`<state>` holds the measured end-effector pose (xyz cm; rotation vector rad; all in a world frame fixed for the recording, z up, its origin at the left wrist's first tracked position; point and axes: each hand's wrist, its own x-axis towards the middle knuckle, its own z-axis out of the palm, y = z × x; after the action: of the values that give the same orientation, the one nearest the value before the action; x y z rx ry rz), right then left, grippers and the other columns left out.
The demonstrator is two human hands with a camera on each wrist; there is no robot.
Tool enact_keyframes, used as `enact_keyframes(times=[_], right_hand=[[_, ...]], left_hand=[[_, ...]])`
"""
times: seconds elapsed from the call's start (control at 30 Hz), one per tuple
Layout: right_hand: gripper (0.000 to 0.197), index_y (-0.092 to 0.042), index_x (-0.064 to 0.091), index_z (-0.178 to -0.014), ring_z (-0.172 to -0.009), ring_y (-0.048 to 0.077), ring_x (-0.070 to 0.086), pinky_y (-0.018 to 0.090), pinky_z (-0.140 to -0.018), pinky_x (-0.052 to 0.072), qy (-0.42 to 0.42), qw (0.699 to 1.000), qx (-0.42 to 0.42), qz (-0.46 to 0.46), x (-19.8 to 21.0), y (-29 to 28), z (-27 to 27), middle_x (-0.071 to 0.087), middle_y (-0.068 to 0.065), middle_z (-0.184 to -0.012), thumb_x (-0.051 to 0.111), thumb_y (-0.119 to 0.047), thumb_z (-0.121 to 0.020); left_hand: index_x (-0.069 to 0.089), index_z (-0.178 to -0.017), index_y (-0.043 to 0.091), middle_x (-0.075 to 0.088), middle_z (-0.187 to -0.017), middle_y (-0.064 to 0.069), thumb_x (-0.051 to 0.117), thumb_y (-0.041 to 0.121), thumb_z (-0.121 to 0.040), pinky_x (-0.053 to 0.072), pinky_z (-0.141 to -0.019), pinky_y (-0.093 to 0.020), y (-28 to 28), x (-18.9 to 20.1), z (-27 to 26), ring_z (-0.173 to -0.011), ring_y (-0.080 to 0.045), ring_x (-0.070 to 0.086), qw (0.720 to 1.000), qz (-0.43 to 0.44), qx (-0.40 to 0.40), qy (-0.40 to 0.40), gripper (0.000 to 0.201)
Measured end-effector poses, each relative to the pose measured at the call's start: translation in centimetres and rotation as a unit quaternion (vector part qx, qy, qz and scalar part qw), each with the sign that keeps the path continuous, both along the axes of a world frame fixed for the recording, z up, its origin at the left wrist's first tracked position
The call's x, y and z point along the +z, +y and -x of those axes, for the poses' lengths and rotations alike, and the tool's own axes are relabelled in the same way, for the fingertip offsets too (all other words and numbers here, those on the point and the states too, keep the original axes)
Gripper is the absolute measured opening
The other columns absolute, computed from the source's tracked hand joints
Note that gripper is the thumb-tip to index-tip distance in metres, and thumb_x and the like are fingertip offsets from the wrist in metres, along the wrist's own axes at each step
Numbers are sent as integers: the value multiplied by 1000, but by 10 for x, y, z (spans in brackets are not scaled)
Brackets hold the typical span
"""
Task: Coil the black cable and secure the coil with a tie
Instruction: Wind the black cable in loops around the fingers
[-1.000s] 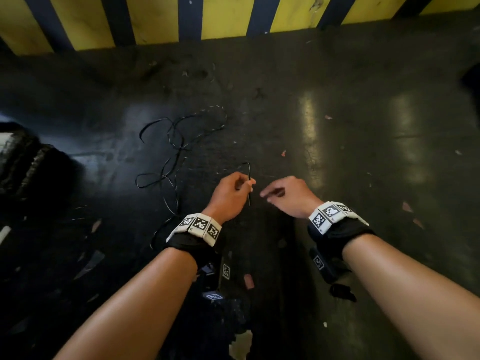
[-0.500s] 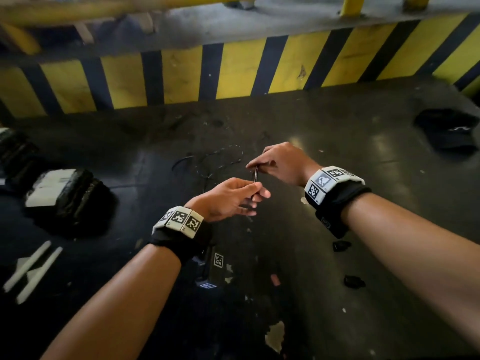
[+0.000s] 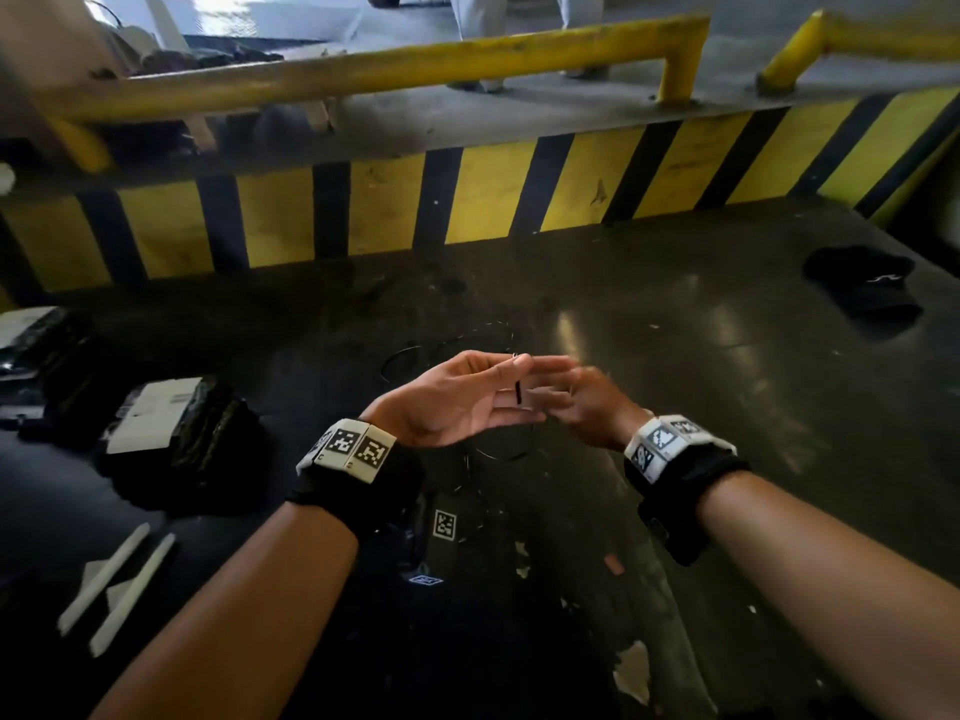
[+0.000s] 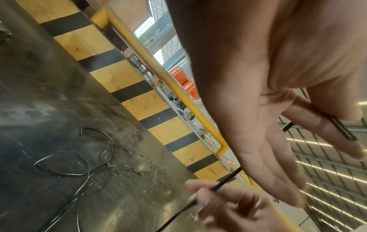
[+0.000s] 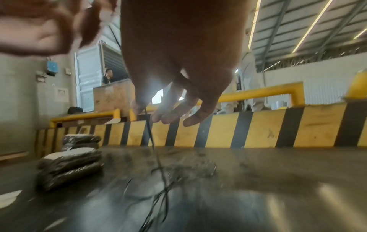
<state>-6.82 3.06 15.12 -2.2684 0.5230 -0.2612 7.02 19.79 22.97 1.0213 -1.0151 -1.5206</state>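
The thin black cable (image 4: 89,157) lies in loose loops on the dark floor (image 3: 675,381). My left hand (image 3: 519,362) is palm up above the floor and pinches the cable's end (image 4: 341,130) between thumb and forefinger; its other fingers are straight. My right hand (image 3: 558,389), blurred, is close by on the right. In the right wrist view the right hand (image 5: 147,113) pinches the cable (image 5: 157,157) between thumb and fingertips, and the cable hangs down from it to the loops. A short stretch of cable (image 4: 226,179) runs between the two hands. I see no tie.
Black wrapped bundles with white labels (image 3: 171,433) lie on the floor at the left. Two white strips (image 3: 119,584) are nearer me. A black cap (image 3: 862,283) lies far right. A yellow-and-black striped barrier (image 3: 467,200) with a yellow rail (image 3: 415,65) closes off the far side.
Both hands rose from the floor with the cable end. The left hand turned palm up. The right hand came down beside it along the cable. My view tilted up.
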Motion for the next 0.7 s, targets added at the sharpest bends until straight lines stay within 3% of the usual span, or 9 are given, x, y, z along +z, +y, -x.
enact_keyframes(times=[0.1,0.17,0.3,0.33,0.43,0.5,0.6,0.7], right_hand=[[16,-19,80,-105,-103,4,71,23,-96,52,20,995,40,-87,-16,40,6,78,-5,-112,73,-22,-91],[16,-21,79,-106,-105,-1,70,21,-99,51,34,992,62,-105,-21,63,8,78,-7,-113,70,-24,-93],[16,-39,74,-93,-103,4,70,34,-99,55,74,990,85,-89,-21,86,9,77,-6,-110,62,-30,-98],[16,-39,74,-94,-99,5,70,35,-97,55,86,989,89,-80,-18,89,9,76,-5,-106,61,-31,-99],[21,-22,73,-112,-99,7,66,31,-95,53,121,984,126,-24,-5,95,12,73,-1,-110,55,-27,-102],[22,-18,72,-112,-102,8,65,30,-95,52,131,980,149,17,6,95,16,70,-1,-112,53,-24,-103],[22,-23,70,-106,-97,10,62,34,-90,53,148,975,151,71,25,90,19,61,-6,-102,50,-31,-104],[23,-22,70,-115,-95,8,61,31,-89,54,146,973,143,111,52,79,20,60,-6,-107,51,-29,-103]], left_hand=[[58,-139,19,54,-147,-13,44,29,-100,38,-114,-48,2,0,-6,-137,-34,47,999,-8,19,25,42],[59,-138,32,53,-148,-11,43,35,-100,34,-115,-55,3,-6,-12,-139,-37,44,999,-29,31,14,41],[57,-137,42,46,-154,-9,48,45,-95,32,-110,-68,8,-20,-24,-136,-42,46,995,-51,79,24,43],[56,-138,43,43,-155,-8,49,45,-94,31,-109,-71,9,-23,-27,-137,-44,44,994,-52,88,26,44],[52,-142,43,33,-161,-2,46,43,-98,24,-108,-76,12,-30,-33,-140,-48,37,992,-65,109,15,44],[51,-141,46,27,-163,5,41,43,-101,20,-108,-78,13,-32,-37,-141,-48,33,991,-72,113,3,41],[50,-140,50,23,-164,9,45,48,-98,24,-107,-77,15,-34,-39,-140,-49,34,990,-89,104,-22,42],[51,-139,50,26,-163,11,52,53,-92,34,-105,-71,16,-36,-39,-135,-48,42,987,-122,100,-41,47]])
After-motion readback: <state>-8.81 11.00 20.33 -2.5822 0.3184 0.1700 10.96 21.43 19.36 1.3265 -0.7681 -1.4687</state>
